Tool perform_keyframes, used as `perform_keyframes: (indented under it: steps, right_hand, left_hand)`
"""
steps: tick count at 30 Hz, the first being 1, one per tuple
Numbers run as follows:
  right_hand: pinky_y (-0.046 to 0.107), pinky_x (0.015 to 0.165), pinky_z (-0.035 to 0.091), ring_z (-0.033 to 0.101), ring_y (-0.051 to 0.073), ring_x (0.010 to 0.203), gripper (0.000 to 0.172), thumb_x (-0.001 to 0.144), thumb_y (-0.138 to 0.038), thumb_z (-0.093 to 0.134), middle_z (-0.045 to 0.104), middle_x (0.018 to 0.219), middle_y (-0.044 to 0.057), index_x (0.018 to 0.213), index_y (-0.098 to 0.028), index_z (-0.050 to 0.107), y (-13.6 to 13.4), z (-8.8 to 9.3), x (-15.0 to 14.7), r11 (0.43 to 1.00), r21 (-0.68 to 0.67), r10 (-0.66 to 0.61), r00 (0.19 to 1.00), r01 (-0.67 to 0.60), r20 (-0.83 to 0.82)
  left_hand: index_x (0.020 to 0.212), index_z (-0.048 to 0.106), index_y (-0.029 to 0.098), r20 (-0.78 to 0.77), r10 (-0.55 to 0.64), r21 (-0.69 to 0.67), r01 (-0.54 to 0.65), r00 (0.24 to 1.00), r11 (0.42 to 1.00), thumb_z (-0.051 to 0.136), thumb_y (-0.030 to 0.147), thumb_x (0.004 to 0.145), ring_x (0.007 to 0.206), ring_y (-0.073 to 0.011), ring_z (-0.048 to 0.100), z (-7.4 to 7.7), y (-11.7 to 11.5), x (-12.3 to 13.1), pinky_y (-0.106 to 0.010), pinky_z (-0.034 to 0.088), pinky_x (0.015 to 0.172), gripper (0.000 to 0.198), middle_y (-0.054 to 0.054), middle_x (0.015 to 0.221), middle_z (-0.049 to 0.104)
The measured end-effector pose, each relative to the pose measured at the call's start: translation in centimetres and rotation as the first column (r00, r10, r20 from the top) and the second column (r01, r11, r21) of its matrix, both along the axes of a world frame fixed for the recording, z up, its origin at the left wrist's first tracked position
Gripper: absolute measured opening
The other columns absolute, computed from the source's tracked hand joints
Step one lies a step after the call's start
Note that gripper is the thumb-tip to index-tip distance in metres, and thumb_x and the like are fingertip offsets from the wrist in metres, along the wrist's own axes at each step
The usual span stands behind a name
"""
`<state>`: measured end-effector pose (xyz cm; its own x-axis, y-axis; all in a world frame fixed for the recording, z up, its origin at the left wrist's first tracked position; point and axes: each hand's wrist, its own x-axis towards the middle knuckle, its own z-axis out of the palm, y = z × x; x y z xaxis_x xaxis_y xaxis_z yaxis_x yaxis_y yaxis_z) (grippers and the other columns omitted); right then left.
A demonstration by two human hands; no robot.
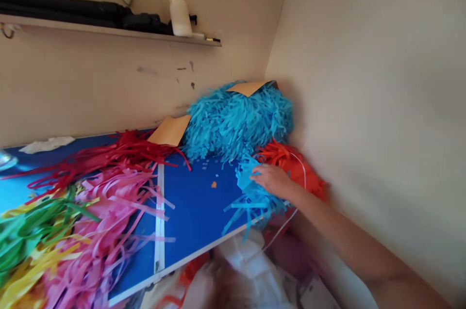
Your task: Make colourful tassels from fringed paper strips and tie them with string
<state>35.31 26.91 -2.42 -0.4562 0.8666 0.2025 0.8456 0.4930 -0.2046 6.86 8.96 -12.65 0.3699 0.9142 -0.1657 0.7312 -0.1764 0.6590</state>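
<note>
Where right hand (271, 180) overlaps blue fringe (244, 175), grip unclear, arm (349, 241) cropped

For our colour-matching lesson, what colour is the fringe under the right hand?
The fringe is light blue, seen best in the head view.

The small fringed bunch (243, 178) is sky blue, the large fringed heap (236, 127) turquoise-blue, the ragged fringe (313, 180) orange-red. Plain single colours mark the crimson streamers (120, 153), pink streamers (105, 202), green streamers (32, 231) and yellow streamers (22, 277). The deep blue table (196, 202) has a white stripe (160, 221); both paper sheets (169, 130) are tan, the squeeze bottle (180, 15) cream, the walls (364, 81) beige.
</note>
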Motion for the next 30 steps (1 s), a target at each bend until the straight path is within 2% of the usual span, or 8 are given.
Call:
perform_keyframes:
  steps: [2,5,7,11,15,18,24,30]
  right_hand:
    - [0.034,0.084,0.049,0.063,0.022,0.096,0.016,0.091,-0.021,0.058,0.070,0.105,0.007,0.095,-0.020,0.074,0.2,-2.4,-1.6,0.990,-0.074,0.121,0.992,-0.122,-0.022]
    - [0.031,0.079,0.050,0.065,0.020,0.086,0.016,0.091,-0.021,0.058,0.071,0.094,0.007,0.089,-0.018,0.074,0.7,-4.1,-1.6,0.991,-0.073,0.108,0.990,-0.115,-0.094]
    - [0.031,0.079,0.051,0.066,0.020,0.086,0.017,0.092,-0.021,0.057,0.071,0.095,0.007,0.089,-0.018,0.074,1.3,-4.6,-0.9,0.993,-0.061,0.095,0.984,-0.106,-0.152]
    - [0.032,0.080,0.051,0.065,0.019,0.087,0.013,0.087,-0.015,0.060,0.070,0.095,0.008,0.085,-0.018,0.073,2.6,-5.2,0.3,0.996,-0.042,0.063,0.955,-0.078,-0.290]
    - [0.031,0.075,0.050,0.063,0.018,0.079,0.011,0.080,-0.012,0.065,0.067,0.084,0.007,0.070,-0.016,0.068,3.2,-5.7,0.7,0.996,-0.063,0.032,0.912,-0.063,-0.409]
    - [0.030,0.074,0.050,0.063,0.018,0.077,0.013,0.079,-0.016,0.067,0.066,0.081,0.006,0.066,-0.016,0.066,3.3,-5.2,0.8,0.992,-0.097,0.031,0.882,-0.086,-0.471]
    - [0.031,0.079,0.050,0.065,0.018,0.080,0.014,0.083,-0.025,0.065,0.069,0.083,0.006,0.075,-0.017,0.072,3.1,-2.8,1.2,0.978,-0.150,0.042,0.840,-0.145,-0.542]
    - [0.032,0.078,0.050,0.063,0.019,0.082,0.019,0.085,-0.032,0.062,0.068,0.087,0.007,0.080,-0.017,0.073,3.3,-1.2,2.5,0.992,-0.117,-0.026,0.799,-0.056,-0.601]
  left_hand:
    - [0.095,0.073,0.029,0.002,-0.068,0.021,0.068,0.998,0.997,0.062,0.016,0.068,0.102,-0.0256,0.068,-0.1,-0.2,-0.6,-0.035,0.053,0.090,0.032,-0.005,0.107,0.074]
    - [0.097,0.073,0.028,0.057,-0.208,0.098,0.202,0.976,0.974,0.061,0.021,0.077,0.100,-0.0231,0.069,0.1,-0.3,-1.5,-0.031,0.056,0.087,0.025,-0.007,0.108,0.074]
    - [0.096,0.072,0.030,0.128,-0.207,0.171,0.184,0.970,0.968,0.061,0.025,0.080,0.096,-0.0211,0.070,0.7,0.0,-1.7,-0.027,0.057,0.084,0.020,-0.005,0.105,0.074]
    - [0.089,0.072,0.028,0.225,-0.063,0.236,0.008,0.972,0.972,0.052,0.031,0.090,0.091,-0.0175,0.070,4.0,2.3,-1.4,-0.025,0.056,0.080,0.021,-0.004,0.098,0.074]
    - [0.091,0.073,0.025,0.152,-0.002,0.311,-0.046,0.988,0.949,0.053,0.036,0.091,0.089,-0.0207,0.069,8.5,6.9,0.4,-0.031,0.055,0.079,0.022,-0.006,0.095,0.075]
    - [0.099,0.073,0.023,0.103,-0.037,0.378,-0.004,0.994,0.926,0.054,0.031,0.091,0.099,-0.0231,0.067,10.0,10.7,3.1,-0.037,0.051,0.089,0.021,-0.007,0.103,0.074]
    - [0.122,0.065,0.023,-0.011,-0.074,0.402,0.072,0.997,0.913,0.045,0.020,0.095,0.109,-0.0235,0.061,8.4,15.9,8.6,-0.037,0.046,0.091,0.034,-0.009,0.119,0.070]
    - [0.097,0.070,0.017,-0.041,0.039,0.379,-0.021,0.998,0.925,0.036,0.027,0.099,0.083,-0.0181,0.067,6.7,18.0,9.3,-0.028,0.048,0.074,0.035,-0.007,0.089,0.074]
